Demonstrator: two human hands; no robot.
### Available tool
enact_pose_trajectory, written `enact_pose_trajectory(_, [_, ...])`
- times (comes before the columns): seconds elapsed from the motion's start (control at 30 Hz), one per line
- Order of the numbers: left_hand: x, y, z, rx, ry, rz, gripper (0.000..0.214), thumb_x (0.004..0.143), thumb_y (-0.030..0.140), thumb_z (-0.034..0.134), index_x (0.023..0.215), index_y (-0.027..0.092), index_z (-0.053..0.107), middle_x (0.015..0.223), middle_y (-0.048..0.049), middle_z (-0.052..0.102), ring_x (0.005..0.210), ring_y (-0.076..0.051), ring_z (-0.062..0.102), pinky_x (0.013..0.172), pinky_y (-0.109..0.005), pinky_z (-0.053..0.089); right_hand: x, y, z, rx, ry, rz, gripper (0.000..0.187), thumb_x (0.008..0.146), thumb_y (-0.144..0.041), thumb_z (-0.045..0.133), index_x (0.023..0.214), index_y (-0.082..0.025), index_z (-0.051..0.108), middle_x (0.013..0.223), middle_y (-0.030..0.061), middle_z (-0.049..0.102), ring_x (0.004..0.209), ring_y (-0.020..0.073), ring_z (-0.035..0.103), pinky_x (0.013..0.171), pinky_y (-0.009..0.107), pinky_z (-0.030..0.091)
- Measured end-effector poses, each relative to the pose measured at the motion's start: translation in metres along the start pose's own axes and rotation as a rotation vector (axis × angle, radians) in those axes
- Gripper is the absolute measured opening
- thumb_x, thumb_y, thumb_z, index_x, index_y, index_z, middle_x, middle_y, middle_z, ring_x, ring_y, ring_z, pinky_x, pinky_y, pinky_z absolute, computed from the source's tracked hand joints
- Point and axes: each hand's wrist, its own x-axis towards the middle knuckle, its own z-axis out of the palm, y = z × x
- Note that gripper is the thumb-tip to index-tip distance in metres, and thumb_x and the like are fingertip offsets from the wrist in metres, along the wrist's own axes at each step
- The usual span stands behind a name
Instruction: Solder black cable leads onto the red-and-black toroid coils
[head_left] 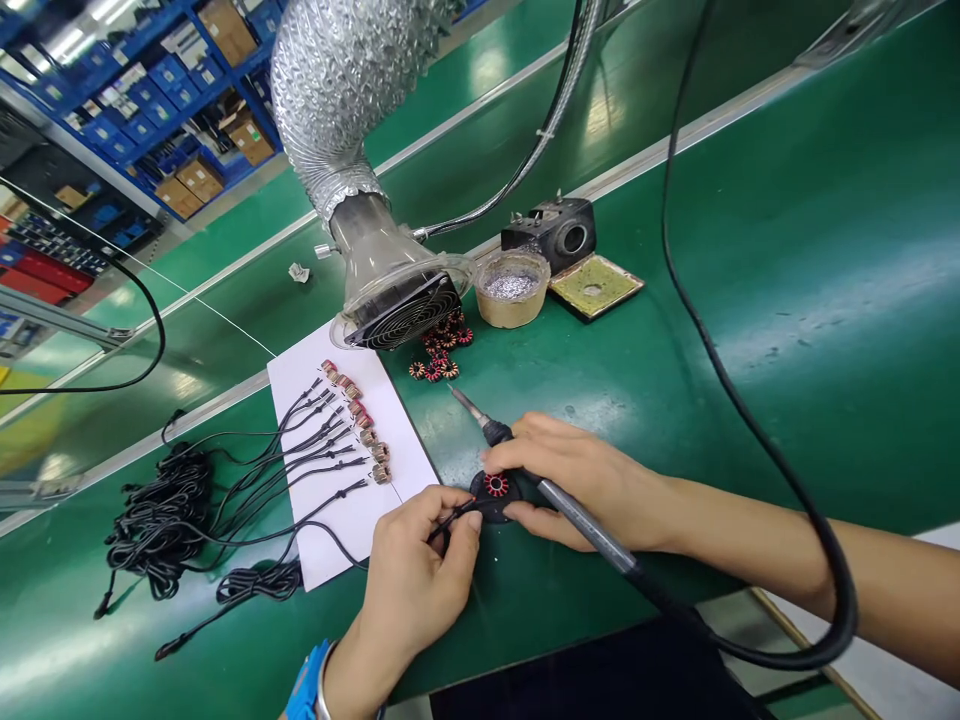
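The red-wound stator [496, 486] was set on a round black pad [492, 512], at one o'clock from the left hand [421, 570], whose grip was clamped on a cable [451, 519]; a soldering iron [581, 518] was clasped by the right hand [583, 475].

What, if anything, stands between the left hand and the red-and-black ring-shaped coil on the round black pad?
Nothing visible blocks the way: the left hand pinches a thin black cable beside the coil. The right hand, gripping a grey-and-black soldering iron, is on the coil's other side.
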Motion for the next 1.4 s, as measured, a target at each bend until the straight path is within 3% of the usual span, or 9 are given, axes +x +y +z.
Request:
enact_pose_trajectory(0.17, [0.004,0.005,0.008,0.116,-0.046,0.011,0.023,0.087,0.027,0.056,0.108,0.02,0.063,0.053,0.0067,0.051,0.046,-0.011,0.048,0.047,-0.022,0.034,-0.003,0.002,0.006,-0.021,-0.025,0.019,0.022,0.084,-0.009,0.052,0.105,-0.018,0.053,0.082,0.0028,0.058,0.078,0.0167,0.05,0.069,0.026,0.043])
enact_pose_trajectory(0.3, [0.006,0.006,0.017,0.253,0.017,0.07,0.026,0.087,0.026,0.056,0.112,0.02,0.064,0.07,0.0006,0.069,0.049,-0.013,0.056,0.051,-0.024,0.04,-0.005,0.001,0.01,-0.083,-0.024,-0.044,0.016,0.09,-0.012,0.048,0.103,-0.02,0.053,0.079,0.0021,0.057,0.074,0.0158,0.049,0.065,0.025,0.043])
enact_pose_trajectory(0.47, [0.005,0.002,0.021,0.301,0.036,0.086,0.027,0.087,0.027,0.058,0.112,0.021,0.064,0.077,-0.0016,0.074,0.053,-0.016,0.062,0.055,-0.026,0.046,-0.007,0.004,0.012,-0.027,0.04,-0.101,0.023,0.085,-0.009,0.051,0.105,-0.02,0.05,0.082,0.0019,0.061,0.071,0.0147,0.049,0.063,0.024,0.044])
enact_pose_trajectory(0.67, [0.002,0.001,0.019,0.292,0.029,0.102,0.03,0.087,0.026,0.057,0.116,0.021,0.063,0.077,-0.0018,0.075,0.054,-0.017,0.065,0.057,-0.027,0.049,-0.008,0.006,0.012,0.093,0.042,0.003,0.03,0.076,-0.011,0.057,0.104,-0.02,0.051,0.085,0.0022,0.063,0.073,0.015,0.055,0.066,0.026,0.048])
enact_pose_trajectory(0.9, [0.002,0.001,0.027,0.32,0.023,0.125,0.033,0.086,0.023,0.055,0.118,0.017,0.062,0.096,-0.0085,0.076,0.072,-0.024,0.071,0.066,-0.033,0.054,-0.004,-0.002,0.009,0.175,0.021,0.123,0.034,0.07,-0.012,0.06,0.1,-0.023,0.048,0.083,0.0005,0.062,0.072,0.0143,0.061,0.068,0.027,0.052])
enact_pose_trajectory(1.03, [0.001,0.006,0.016,0.181,0.003,0.095,0.029,0.082,0.022,0.058,0.111,0.017,0.064,0.079,-0.0056,0.073,0.066,-0.022,0.067,0.061,-0.029,0.049,0.002,-0.01,0.005,0.22,0.039,0.109,0.039,0.072,-0.015,0.057,0.106,-0.024,0.041,0.081,-0.0008,0.059,0.07,0.0141,0.06,0.068,0.029,0.053])
enact_pose_trajectory(1.13, [-0.001,0.007,-0.005,-0.122,-0.058,0.039,0.027,0.076,0.022,0.064,0.103,0.018,0.063,0.062,0.0033,0.059,0.051,-0.013,0.053,0.049,-0.021,0.038,0.011,-0.017,0.004,0.354,-0.001,0.131,0.044,0.071,-0.015,0.057,0.11,-0.024,0.039,0.083,-0.001,0.051,0.076,0.0154,0.061,0.07,0.032,0.055])
enact_pose_trajectory(1.27, [-0.003,0.005,-0.025,-0.467,-0.106,0.069,0.009,0.081,0.023,0.059,0.087,0.017,0.063,0.062,0.0045,0.052,0.052,-0.008,0.043,0.05,-0.018,0.034,0.025,-0.024,0.004,0.8,-0.179,0.266,0.047,0.075,-0.013,0.061,0.113,-0.026,0.036,0.094,-0.0002,0.045,0.072,0.0116,0.061,0.063,0.028,0.057])
enact_pose_trajectory(1.4, [-0.003,0.002,-0.025,-0.535,-0.054,0.087,0.011,0.085,0.024,0.058,0.088,0.015,0.065,0.074,-0.0009,0.063,0.064,-0.01,0.053,0.06,-0.02,0.041,0.033,-0.024,0.004,0.859,-0.167,0.293,0.03,0.086,-0.023,0.059,0.11,-0.024,0.041,0.092,0.0006,0.048,0.064,0.0097,0.056,0.052,0.024,0.054])
